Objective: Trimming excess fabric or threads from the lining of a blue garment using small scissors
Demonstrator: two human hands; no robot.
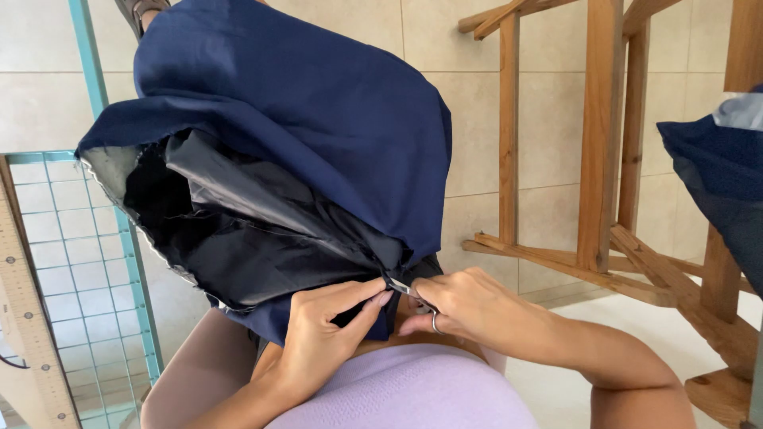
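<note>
**Both hands pinch a small metal tool at the edge of a dark blue garment**

A dark blue garment [318,103] lies heaped over the person's lap, its outer cloth folded back so that the black lining [238,230] shows in creased layers underneath. The bulk of it sits above and to the left of the hands, and its lower edge comes down to meet them.

The left hand [322,338] reaches up from below, thumb and forefinger closed in a narrow grip on the dark cloth at that lower edge. The right hand [465,306] comes in from the right, wearing a ring [435,322], with its fingers curled tight around a small metal tool [400,287]. Only the tool's shiny tip shows, so I cannot tell just what kind it is. The tip touches the cloth just beside the left fingertips, right where lining and blue cloth meet. The two hands are near each other, almost touching.

Below them is the person's lilac top [413,393]. To the left stands a table [71,262] with a green grid mat and teal frame, and a wooden ruler [28,318] lies along its edge. On the right a wooden stand [600,159] rises from the tiled floor [477,119], and more blue cloth [715,175] hangs at the far right
</note>
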